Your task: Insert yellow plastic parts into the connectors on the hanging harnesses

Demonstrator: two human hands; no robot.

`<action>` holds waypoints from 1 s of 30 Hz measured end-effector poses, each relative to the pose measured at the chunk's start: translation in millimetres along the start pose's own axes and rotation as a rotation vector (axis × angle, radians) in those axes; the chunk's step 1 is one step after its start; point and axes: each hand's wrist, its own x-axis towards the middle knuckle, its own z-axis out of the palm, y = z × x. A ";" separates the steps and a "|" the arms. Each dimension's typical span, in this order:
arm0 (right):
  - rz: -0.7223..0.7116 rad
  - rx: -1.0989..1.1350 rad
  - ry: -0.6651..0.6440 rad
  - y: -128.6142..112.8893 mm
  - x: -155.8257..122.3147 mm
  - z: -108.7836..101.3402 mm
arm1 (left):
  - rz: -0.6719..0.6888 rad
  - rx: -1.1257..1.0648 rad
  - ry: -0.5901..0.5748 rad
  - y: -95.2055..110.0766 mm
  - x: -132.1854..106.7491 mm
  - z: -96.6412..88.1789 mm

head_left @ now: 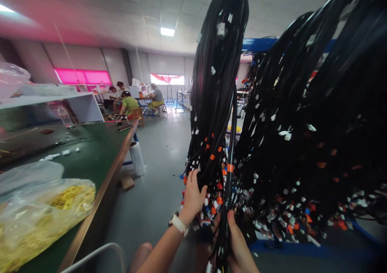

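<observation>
A thick hanging bundle of black wire harnesses (pixel 216 104) with white tags, orange tape and coloured connectors drops from above in front of me. My left hand (pixel 193 196), with a watch on the wrist, is closed around the lower part of that bundle. My right hand (pixel 238 240) grips a thin black strand of the same bundle just below and to the right. More black harnesses (pixel 317 124) hang in a dense mass on the right, on a blue rack (pixel 260 43).
A long green-topped workbench (pixel 99 152) runs along the left, with plastic bags of yellow parts (pixel 45 212) on it. A white roll (pixel 137 158) stands on the grey floor beside it. Several people sit working at tables (pixel 130 102) far back.
</observation>
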 end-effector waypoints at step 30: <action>-0.106 -0.164 0.014 32.1 1.1 21.2 | -0.711 -1.061 -0.643 -21.5 -127.2 -110.0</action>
